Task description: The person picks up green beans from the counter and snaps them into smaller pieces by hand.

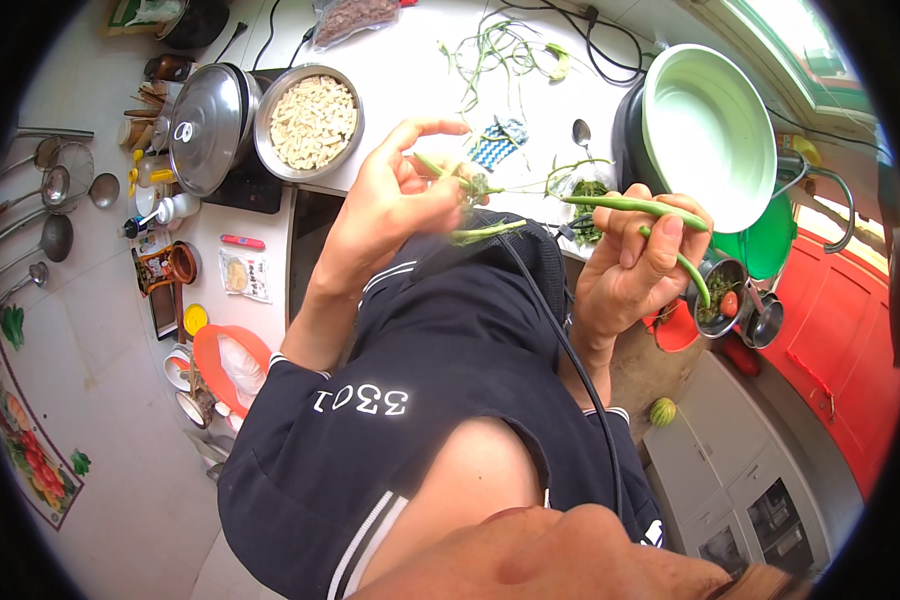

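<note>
My left hand [412, 187] holds green plant pieces, stems or bean strings, between its bent fingers, and partly blurs. A thin green strand runs from there towards my right hand [641, 255]. That hand grips a long green bean [634, 204] along its fingers, and a shorter curved green piece [686, 270] sticks out under its thumb. Beyond the hands, several long thin green stems [495, 52] lie on the white counter. A blue-and-white patterned cloth [499, 142] lies close past my left hand. Leafy greens [589, 206] in a clear plastic bag sit between the hands.
A steel bowl of pale chopped pieces [351, 124] and a lidded steel pot [206, 131] stand at the left. A pale green basin [709, 135] stands at the right, near a metal faucet [844, 217]. A spoon [582, 135] and black cables [607, 45] lie on the counter.
</note>
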The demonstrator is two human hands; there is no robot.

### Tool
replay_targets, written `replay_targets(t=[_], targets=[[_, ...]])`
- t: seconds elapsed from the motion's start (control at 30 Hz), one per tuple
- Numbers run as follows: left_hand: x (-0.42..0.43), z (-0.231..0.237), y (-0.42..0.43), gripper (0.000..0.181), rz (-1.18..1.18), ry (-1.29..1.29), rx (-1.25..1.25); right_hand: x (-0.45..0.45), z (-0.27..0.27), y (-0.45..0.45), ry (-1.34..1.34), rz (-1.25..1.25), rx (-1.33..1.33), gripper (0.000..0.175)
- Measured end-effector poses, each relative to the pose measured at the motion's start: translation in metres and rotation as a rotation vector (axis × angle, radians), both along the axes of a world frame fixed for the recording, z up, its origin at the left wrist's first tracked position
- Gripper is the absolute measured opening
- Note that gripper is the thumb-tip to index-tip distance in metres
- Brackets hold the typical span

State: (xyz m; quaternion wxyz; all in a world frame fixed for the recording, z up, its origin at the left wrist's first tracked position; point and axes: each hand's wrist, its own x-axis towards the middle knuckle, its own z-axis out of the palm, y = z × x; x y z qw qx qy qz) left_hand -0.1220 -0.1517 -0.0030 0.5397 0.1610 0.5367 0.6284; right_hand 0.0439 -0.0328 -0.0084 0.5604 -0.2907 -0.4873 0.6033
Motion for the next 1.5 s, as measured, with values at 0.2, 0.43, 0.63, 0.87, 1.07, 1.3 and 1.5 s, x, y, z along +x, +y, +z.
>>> replay_targets(t=[0.2,0.43,0.63,0.87,1.07,1.3,1.5], targets=[[-0.018,-0.029,0.007,0.028,0.038,0.188,0.018,0.005,0.005,0.011,0.106,0.02,-0.046,0.017],[0.0,0.003,0.017,0.022,-0.078,0.511,0.203,0.004,0.009,0.009,0.137,0.161,-0.129,0.015],[0.019,0.011,0.028,0.017,-0.173,0.643,0.247,0.002,0.007,-0.001,0.104,0.219,-0.129,0.019],[0.025,0.009,0.019,0.006,-0.012,0.622,0.144,0.005,-0.005,-0.009,0.098,0.213,-0.024,0.022],[0.024,0.003,0.021,0.008,0.216,0.341,0.191,-0.004,0.004,-0.025,0.09,0.332,-0.001,0.018],[0.022,0.006,0.021,0.018,0.139,-0.042,0.254,-0.002,0.004,-0.026,0.138,0.365,-0.101,0.018],[0.016,0.003,0.021,0.015,0.167,0.003,0.266,0.005,-0.009,-0.032,-0.033,0.411,0.481,0.025]])
